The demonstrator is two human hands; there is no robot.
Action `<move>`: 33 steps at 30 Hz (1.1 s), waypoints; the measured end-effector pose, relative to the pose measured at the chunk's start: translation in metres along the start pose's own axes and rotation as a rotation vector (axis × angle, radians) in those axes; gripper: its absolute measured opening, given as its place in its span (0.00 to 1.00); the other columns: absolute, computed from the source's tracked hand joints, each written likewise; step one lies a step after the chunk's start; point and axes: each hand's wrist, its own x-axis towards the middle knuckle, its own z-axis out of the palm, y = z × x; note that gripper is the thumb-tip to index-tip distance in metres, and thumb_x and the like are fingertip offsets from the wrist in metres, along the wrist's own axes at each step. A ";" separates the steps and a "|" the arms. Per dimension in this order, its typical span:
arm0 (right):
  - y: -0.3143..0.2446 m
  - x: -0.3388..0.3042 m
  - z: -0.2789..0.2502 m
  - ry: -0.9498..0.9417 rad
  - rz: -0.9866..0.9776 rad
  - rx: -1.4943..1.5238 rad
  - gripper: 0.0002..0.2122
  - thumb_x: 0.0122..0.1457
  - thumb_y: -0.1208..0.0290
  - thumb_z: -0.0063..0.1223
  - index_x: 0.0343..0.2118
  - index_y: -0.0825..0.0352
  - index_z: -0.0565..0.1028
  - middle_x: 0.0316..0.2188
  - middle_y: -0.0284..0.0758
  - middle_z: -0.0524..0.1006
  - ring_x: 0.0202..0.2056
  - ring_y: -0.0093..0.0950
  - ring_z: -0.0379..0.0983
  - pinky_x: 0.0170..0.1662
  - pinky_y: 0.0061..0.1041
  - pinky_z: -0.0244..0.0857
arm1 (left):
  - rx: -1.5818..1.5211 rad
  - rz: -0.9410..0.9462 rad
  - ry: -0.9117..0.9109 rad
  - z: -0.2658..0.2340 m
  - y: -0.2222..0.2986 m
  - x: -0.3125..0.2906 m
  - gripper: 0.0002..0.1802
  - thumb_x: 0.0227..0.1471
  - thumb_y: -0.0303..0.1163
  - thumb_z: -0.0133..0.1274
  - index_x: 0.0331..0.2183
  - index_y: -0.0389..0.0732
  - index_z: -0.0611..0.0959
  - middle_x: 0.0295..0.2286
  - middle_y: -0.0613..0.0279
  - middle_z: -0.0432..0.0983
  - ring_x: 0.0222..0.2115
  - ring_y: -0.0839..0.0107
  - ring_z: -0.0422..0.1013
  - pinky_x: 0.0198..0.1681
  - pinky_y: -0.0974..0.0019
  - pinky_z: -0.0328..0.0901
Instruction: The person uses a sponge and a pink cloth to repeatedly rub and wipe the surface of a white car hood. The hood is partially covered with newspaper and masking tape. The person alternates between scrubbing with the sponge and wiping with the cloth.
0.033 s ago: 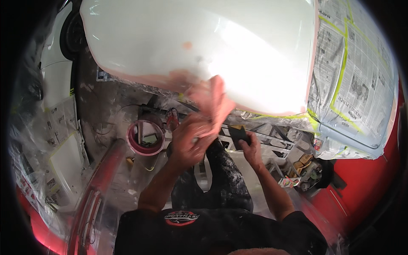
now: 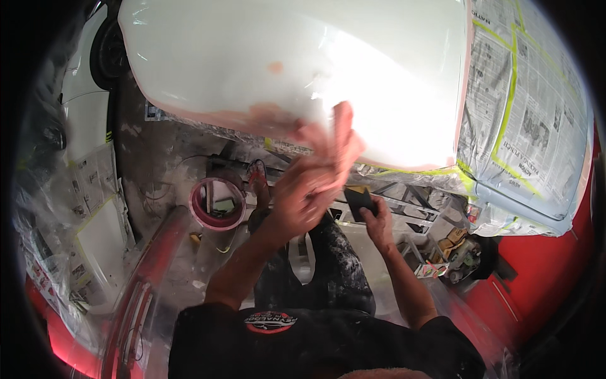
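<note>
My left hand (image 2: 304, 196), slightly smeared by motion, is closed round a pink cloth (image 2: 342, 136). The cloth sticks up over the near edge of a white car panel (image 2: 252, 50); whether it touches the surface I cannot tell. Pink patches (image 2: 262, 114) run along the panel's near edge, and a small orange-pink spot (image 2: 275, 67) lies farther in. Lower and to the right, my right hand (image 2: 380, 224) pinches a dark, flat piece of sandpaper (image 2: 358, 201) between thumb and fingers. A yellowish edge shows just behind it.
A pink bucket (image 2: 218, 223) with things inside stands left of my legs. Newspaper masking (image 2: 536, 120) with yellow-green tape covers the right side. A caddy of tools (image 2: 432, 268) sits at lower right. A metal frame (image 2: 404, 205) runs under the panel. Another white car (image 2: 85, 120) stands left.
My left hand and the pink cloth have moved right and slightly up along the panel's edge. My right hand with the sandpaper has shifted a little to the right.
</note>
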 end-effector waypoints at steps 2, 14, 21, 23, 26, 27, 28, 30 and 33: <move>0.021 -0.003 -0.019 0.012 0.028 0.052 0.07 0.60 0.75 0.60 0.38 0.69 0.75 0.29 0.33 0.79 0.32 0.23 0.73 0.39 0.27 0.69 | 0.152 0.105 -0.132 0.059 -0.030 0.025 0.24 0.45 0.29 0.69 0.45 0.39 0.80 0.55 0.49 0.69 0.53 0.52 0.68 0.54 0.49 0.66; 0.054 -0.034 -0.043 0.096 0.142 0.196 0.04 0.62 0.79 0.57 0.35 0.67 0.73 0.32 0.27 0.75 0.35 0.16 0.67 0.42 0.20 0.65 | 0.763 0.229 -0.302 0.151 -0.151 0.090 0.28 0.61 0.44 0.52 0.63 0.63 0.72 0.66 0.68 0.61 0.68 0.61 0.54 0.70 0.40 0.46; 0.022 -0.016 -0.014 -0.005 0.078 0.257 0.04 0.63 0.80 0.56 0.35 0.66 0.71 0.34 0.27 0.76 0.35 0.16 0.69 0.43 0.19 0.66 | 1.252 -0.135 0.079 -0.151 -0.211 0.144 0.33 0.68 0.48 0.40 0.69 0.50 0.62 0.67 0.48 0.58 0.68 0.45 0.53 0.69 0.35 0.44; 0.013 -0.010 -0.004 -0.018 0.061 0.302 0.04 0.63 0.80 0.55 0.36 0.66 0.71 0.35 0.28 0.76 0.36 0.17 0.70 0.45 0.20 0.67 | 1.359 -0.244 0.228 -0.230 -0.244 0.133 0.31 0.68 0.49 0.39 0.66 0.46 0.67 0.64 0.45 0.62 0.65 0.43 0.57 0.67 0.38 0.49; -0.025 -0.006 0.015 -0.034 0.032 0.389 0.05 0.63 0.80 0.55 0.40 0.66 0.73 0.38 0.29 0.77 0.39 0.17 0.72 0.48 0.22 0.68 | 1.192 -0.126 0.365 -0.318 -0.283 0.115 0.33 0.69 0.52 0.38 0.65 0.42 0.69 0.62 0.42 0.65 0.62 0.42 0.61 0.66 0.45 0.53; -0.043 -0.006 0.022 -0.035 0.014 0.398 0.06 0.63 0.80 0.56 0.41 0.66 0.73 0.39 0.29 0.78 0.39 0.18 0.72 0.49 0.23 0.68 | 1.185 -0.158 0.443 -0.329 -0.297 0.100 0.33 0.69 0.53 0.37 0.64 0.41 0.69 0.61 0.42 0.66 0.61 0.42 0.62 0.66 0.47 0.54; -0.056 -0.005 0.026 -0.031 -0.010 0.406 0.07 0.64 0.80 0.56 0.43 0.67 0.74 0.41 0.30 0.78 0.40 0.18 0.73 0.50 0.23 0.69 | 1.172 -0.183 0.525 -0.334 -0.303 0.089 0.34 0.68 0.54 0.37 0.64 0.40 0.70 0.60 0.41 0.67 0.61 0.43 0.62 0.66 0.48 0.54; -0.067 -0.004 0.026 -0.043 -0.061 0.381 0.08 0.64 0.79 0.57 0.45 0.67 0.74 0.43 0.31 0.78 0.42 0.19 0.73 0.51 0.23 0.69 | 1.138 -0.174 0.529 -0.290 -0.291 0.080 0.34 0.68 0.54 0.37 0.61 0.37 0.73 0.60 0.41 0.68 0.61 0.45 0.62 0.66 0.46 0.53; -0.090 -0.007 0.024 -0.049 -0.083 0.365 0.09 0.63 0.79 0.58 0.46 0.67 0.75 0.44 0.31 0.78 0.43 0.19 0.73 0.51 0.24 0.69 | 1.149 -0.048 0.566 -0.176 -0.254 0.047 0.22 0.68 0.48 0.44 0.58 0.53 0.76 0.62 0.57 0.66 0.64 0.48 0.58 0.67 0.35 0.46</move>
